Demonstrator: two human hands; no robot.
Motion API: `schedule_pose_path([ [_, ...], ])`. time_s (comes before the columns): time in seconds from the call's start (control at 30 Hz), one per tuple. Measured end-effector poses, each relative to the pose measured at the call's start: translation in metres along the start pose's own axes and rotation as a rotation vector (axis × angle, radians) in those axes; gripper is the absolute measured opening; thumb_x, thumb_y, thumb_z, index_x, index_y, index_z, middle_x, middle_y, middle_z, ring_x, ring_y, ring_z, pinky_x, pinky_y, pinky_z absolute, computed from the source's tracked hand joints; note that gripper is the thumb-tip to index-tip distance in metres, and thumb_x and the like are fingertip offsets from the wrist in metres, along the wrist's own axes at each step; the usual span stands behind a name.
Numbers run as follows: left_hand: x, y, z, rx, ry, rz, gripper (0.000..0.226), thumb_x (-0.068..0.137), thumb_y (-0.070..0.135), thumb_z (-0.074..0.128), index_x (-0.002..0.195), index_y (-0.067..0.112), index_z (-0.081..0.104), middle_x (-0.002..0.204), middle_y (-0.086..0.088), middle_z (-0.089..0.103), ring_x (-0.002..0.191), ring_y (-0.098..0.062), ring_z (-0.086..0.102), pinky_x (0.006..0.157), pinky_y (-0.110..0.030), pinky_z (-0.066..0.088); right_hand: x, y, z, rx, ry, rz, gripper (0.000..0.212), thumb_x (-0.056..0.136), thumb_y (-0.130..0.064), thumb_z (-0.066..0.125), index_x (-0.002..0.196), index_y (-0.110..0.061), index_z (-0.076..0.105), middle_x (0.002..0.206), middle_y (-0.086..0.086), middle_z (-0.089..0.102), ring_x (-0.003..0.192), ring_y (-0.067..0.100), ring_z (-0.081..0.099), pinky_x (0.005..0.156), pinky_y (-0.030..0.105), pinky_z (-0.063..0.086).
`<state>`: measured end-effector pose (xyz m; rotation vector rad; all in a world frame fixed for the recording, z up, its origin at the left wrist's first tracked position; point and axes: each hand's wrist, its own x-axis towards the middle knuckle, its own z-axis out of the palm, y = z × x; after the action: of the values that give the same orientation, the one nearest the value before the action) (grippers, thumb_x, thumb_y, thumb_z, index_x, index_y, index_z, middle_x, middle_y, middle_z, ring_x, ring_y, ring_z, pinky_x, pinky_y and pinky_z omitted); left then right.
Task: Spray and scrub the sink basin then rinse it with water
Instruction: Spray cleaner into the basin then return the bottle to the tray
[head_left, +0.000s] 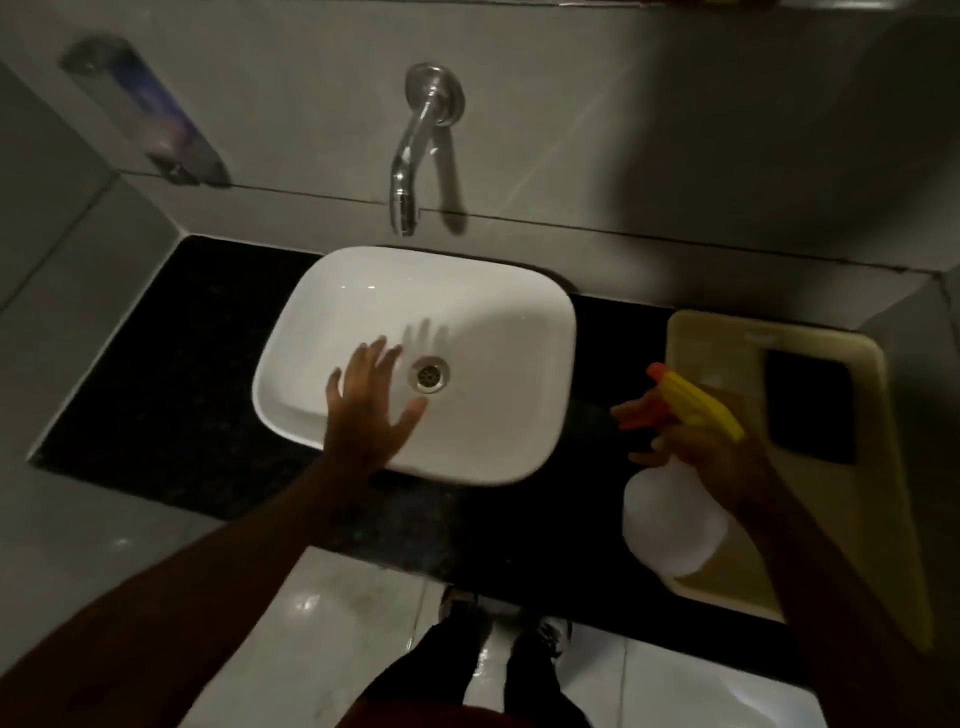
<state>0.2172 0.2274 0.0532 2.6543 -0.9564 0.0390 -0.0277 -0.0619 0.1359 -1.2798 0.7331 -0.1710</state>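
Observation:
A white rounded sink basin (498, 312) sits on a black counter, with a metal drain (429, 375) at its middle. My left hand (370, 402) hovers over the basin's near left side, fingers spread, holding nothing. My right hand (701, 447) grips the neck of a white spray bottle (670, 519) with a yellow and orange trigger head, held over the counter to the right of the basin. The nozzle points left toward the sink. A chrome wall tap (410, 171) hangs above the basin's far rim; no water runs from it.
A cream tray (727, 338) lies on the black counter (171, 374) at the right, holding a dark pad (810, 405). A soap dispenser (150, 114) is mounted on the wall at far left. My shoes stand on the glossy tiled floor (337, 613) below.

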Motion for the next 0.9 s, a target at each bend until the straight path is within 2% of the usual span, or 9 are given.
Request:
schedule_pose_path([
  [0.07,0.004,-0.042,-0.014,-0.017,-0.018,-0.146,0.085,0.083,0.066,0.040,0.150,0.014,0.038,0.159,-0.008,0.034,0.148,-0.028,0.027,0.117,-0.058,0.021,0.002,-0.003,0.048,0.083,-0.078,0.090,0.068,0.068,0.017,0.048,0.117,-0.028,0.063,0.095,0.012,0.077,0.091,0.027,0.072,0.065,0.052,0.061],
  [0.13,0.019,-0.092,-0.029,0.045,-0.071,-0.204,0.087,0.082,0.068,0.039,0.152,0.017,0.032,0.161,-0.006,0.029,0.150,-0.027,0.021,0.119,-0.060,0.014,0.007,0.000,0.092,0.047,-0.120,0.144,0.069,0.059,0.005,0.052,0.126,-0.012,0.060,0.098,0.018,0.076,0.093,0.029,0.072,0.063,0.055,0.061],
  [0.17,0.026,-0.103,-0.032,0.082,-0.122,-0.203,0.087,0.082,0.068,0.041,0.153,0.019,0.029,0.162,-0.005,0.025,0.150,-0.027,0.018,0.119,-0.062,0.011,0.010,0.006,0.111,0.043,-0.124,0.188,0.070,0.061,0.002,0.053,0.129,-0.014,0.058,0.098,0.018,0.076,0.093,0.029,0.073,0.063,0.055,0.061],
  [0.3,0.043,-0.131,-0.017,0.168,-0.247,-0.036,0.091,0.082,0.074,0.042,0.155,0.025,0.020,0.165,-0.003,0.013,0.151,-0.031,0.012,0.116,-0.066,0.008,0.026,0.019,0.160,-0.039,0.078,0.351,0.055,0.078,0.001,0.051,0.115,-0.038,0.062,0.092,0.019,0.074,0.080,0.035,0.073,0.058,0.049,0.061],
  [0.4,0.048,-0.141,-0.003,0.193,-0.265,0.013,0.095,0.081,0.080,0.032,0.157,0.029,0.008,0.167,-0.001,0.007,0.152,-0.028,0.007,0.118,-0.063,0.006,0.041,0.018,0.176,-0.265,0.219,0.410,0.050,0.075,-0.004,0.052,0.110,-0.034,0.070,0.081,0.014,0.069,0.059,0.031,0.067,0.048,0.032,0.055],
  [0.5,0.054,-0.145,0.005,0.137,-0.273,-0.025,0.096,0.079,0.083,0.031,0.156,0.035,0.001,0.167,0.001,0.005,0.153,-0.025,0.003,0.118,-0.061,0.001,0.059,0.013,0.179,-0.373,0.252,0.425,0.048,0.073,0.000,0.054,0.111,-0.026,0.068,0.084,0.013,0.069,0.061,0.027,0.068,0.048,0.030,0.055],
  [0.63,0.051,-0.146,0.004,0.171,-0.205,-0.031,0.090,0.082,0.079,0.032,0.156,0.030,0.013,0.165,-0.002,0.014,0.152,-0.028,0.011,0.114,-0.068,0.007,0.069,0.018,0.180,-0.470,0.218,0.392,0.037,0.076,-0.017,0.061,0.113,-0.014,0.068,0.084,0.021,0.072,0.074,0.033,0.070,0.065,0.042,0.059],
  [0.77,0.050,-0.145,0.000,0.099,-0.160,-0.106,0.091,0.081,0.077,0.035,0.154,0.024,0.021,0.164,-0.005,0.019,0.151,-0.031,0.013,0.115,-0.069,0.013,0.075,0.026,0.190,-0.580,0.192,0.419,0.043,0.068,-0.009,0.058,0.109,-0.015,0.069,0.087,0.017,0.067,0.075,0.035,0.067,0.065,0.054,0.062],
  [0.9,0.049,-0.144,-0.004,0.047,-0.147,-0.072,0.094,0.078,0.076,0.040,0.154,0.022,0.024,0.164,-0.006,0.021,0.149,-0.031,0.019,0.113,-0.069,0.019,0.079,0.030,0.207,-0.650,0.231,0.382,0.020,0.073,-0.023,0.056,0.087,-0.010,0.061,0.070,0.013,0.069,0.053,0.026,0.069,0.048,0.040,0.060],
])
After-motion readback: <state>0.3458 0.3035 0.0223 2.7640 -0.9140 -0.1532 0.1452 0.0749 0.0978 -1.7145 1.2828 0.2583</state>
